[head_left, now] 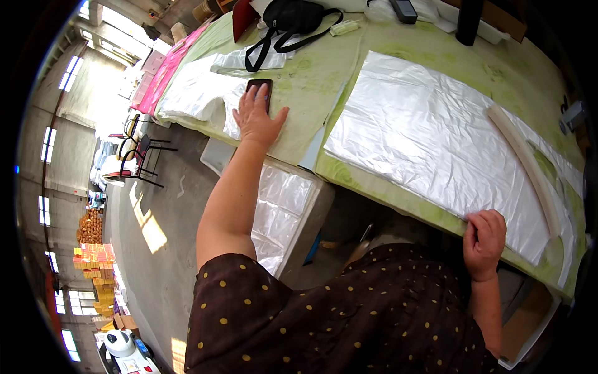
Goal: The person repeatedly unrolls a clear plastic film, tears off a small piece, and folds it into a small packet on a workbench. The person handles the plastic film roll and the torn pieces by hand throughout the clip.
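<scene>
My left hand (258, 119) reaches far out over the table with its fingers spread, the fingertips lying on a dark smartphone (268, 91). It does not close around the phone. Close to the table's front edge, my right hand (485, 240) is curled shut at the border of a stack of clear plastic sheets (417, 131). Whatever its fingers may hold is hidden. A long, curved beige strip (526, 163) lies across the right part of the sheets. White plastic bags (193, 90) lie left of the phone.
A black bag (293, 17) with straps rests on the green-covered table (321, 81). At the back stand a handheld device (403, 10) and a black cylinder (468, 22). Below the table, a bin (313, 215) holds packed plastic. Chairs (142, 149) stand on the floor at left.
</scene>
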A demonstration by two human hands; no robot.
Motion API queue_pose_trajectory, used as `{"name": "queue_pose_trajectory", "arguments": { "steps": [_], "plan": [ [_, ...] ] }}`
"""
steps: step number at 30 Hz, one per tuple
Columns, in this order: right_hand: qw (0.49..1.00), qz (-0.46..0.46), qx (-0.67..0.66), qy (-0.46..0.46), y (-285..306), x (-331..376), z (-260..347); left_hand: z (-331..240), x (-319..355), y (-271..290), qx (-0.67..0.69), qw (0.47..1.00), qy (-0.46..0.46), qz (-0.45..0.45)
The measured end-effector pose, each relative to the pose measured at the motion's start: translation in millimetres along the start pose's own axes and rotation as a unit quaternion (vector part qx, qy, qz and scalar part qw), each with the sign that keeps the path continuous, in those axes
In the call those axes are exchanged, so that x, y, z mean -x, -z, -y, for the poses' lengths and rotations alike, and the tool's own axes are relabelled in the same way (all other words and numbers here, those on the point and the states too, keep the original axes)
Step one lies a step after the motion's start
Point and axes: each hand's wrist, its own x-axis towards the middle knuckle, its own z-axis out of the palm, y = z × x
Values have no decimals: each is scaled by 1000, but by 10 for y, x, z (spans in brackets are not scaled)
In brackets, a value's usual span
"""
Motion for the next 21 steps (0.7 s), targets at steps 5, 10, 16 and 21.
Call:
{"name": "queue_pose_trajectory", "arguments": {
  "steps": [5,10,16,21],
  "plan": [
    [1000,-5,-10,0,-45,9,28,-547,162,-54,132,981,-139,-13],
    [1000,-2,1,3,15,9,-14,-928,206,-36,153,978,-140,29],
    [1000,-1,0,5,6,16,-19,-723,192,-174,128,985,-52,101],
    [1000,0,0,6,19,30,-31,-687,259,-326,142,987,-54,52]
  ]
}}
